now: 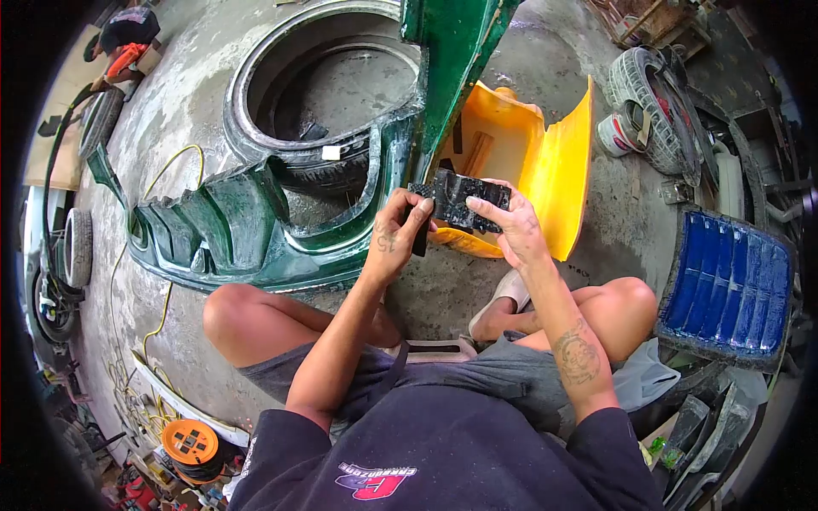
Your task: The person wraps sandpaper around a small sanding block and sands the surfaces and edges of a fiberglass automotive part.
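Observation:
Both of my hands grip a flat black rectangular piece (460,192) with pale specks, held in front of me above the floor. My left hand (394,238) pinches its left end between thumb and fingers. At the other end, my right hand (511,223) has its thumb on top and its fingers partly hidden underneath. A narrow dark strip hangs below my left fingers; I cannot tell whether it belongs to the piece. Just beyond my hands stands a large green moulded panel (324,243), scuffed whitish. A yellow curved panel (562,170) lies behind my right hand.
A big tyre (328,162) lies flat behind the green panel. Further right are another tyre (635,89), a white bucket (615,134) and a blue slatted panel (724,285). An orange cable reel (189,441) sits at lower left, with yellow hose nearby. Another person (128,43) crouches at far left.

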Demonstrator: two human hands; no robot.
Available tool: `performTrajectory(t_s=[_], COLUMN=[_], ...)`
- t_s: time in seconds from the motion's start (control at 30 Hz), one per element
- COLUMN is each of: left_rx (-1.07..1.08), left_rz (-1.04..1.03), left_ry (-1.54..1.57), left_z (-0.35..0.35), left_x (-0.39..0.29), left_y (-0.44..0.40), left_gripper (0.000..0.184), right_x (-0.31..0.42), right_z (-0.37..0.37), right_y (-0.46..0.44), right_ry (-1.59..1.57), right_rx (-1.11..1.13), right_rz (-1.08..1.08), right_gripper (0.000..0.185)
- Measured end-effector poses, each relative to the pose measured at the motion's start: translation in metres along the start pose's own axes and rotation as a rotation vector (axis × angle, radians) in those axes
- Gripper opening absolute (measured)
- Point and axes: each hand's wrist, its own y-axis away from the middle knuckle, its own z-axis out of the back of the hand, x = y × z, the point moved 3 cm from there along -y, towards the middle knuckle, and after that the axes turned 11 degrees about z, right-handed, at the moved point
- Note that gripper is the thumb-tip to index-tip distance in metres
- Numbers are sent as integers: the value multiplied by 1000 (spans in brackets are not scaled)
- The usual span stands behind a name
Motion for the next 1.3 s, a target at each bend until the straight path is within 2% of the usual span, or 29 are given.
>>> performTrajectory(t_s=[0.2,0.33,0.47,0.53,0.57,0.6,0.67,0.7,0.83,0.87,0.93,1.0,1.07,1.1,1.13,1.2,1.23,1.27,1.3], left_rx=[-60,-16,-91,-221,-290,-288,-475,-381,-252,-261,-252,-240,-225,-213,-202,-185,-178,-170,-168], left_rz=[9,2,37,-5,-141,-141,-620,-598,-546,-587,-498,-455,-412,-374,-337,-321,-315,-309,-309], left_ry=[61,5,91,13,-183,-184,-662,-563,-705,-774,-764,-702,-638,-614,-591,-587,-553,-520,-520], left_z=[7,13,14,16,15,13,5,1,-16,-17,-18,-17,-15,-13,-10,-9,-8,-8,-9], left_x=[-5,-10,-8,-8,-11,-11,-23,-23,-25,-24,-17,-13,-11,-10,-10,-9,-8,-8,-10], left_y=[0,-3,-5,-5,-2,0,11,14,20,20,19,17,14,13,11,11,10,9,10], left_gripper=[17,15,17,21,23,23,21,29,50,48,45,40,35,32,30,31,32,32,32], right_x=[4,17,3,-2,-2,-2,-3,-5,-8,-8,-7,-3,6,9,7,11,7,7,9], right_z=[-6,-6,-3,-1,-2,-3,-1,0,0,0,-5,-5,-9,-2,-3,-4,-2,0,-4], right_y=[0,-2,-1,-1,0,1,2,2,3,3,6,4,3,0,-1,-2,-4,-4,-2], right_ry=[7,335,311,180,181,159,136,159,252,252,264,319,361,445,445,558,572,573,477], right_rx=[112,141,166,47,45,2,-42,-40,40,42,145,180,148,116,118,123,237,235,242], right_rz=[-77,-87,-54,-70,-69,-92,-116,-111,-70,-70,-73,-78,60,10,8,251,228,229,139], right_gripper=[36,25,18,16,16,15,14,16,20,20,23,18,18,32,32,44,52,52,51])
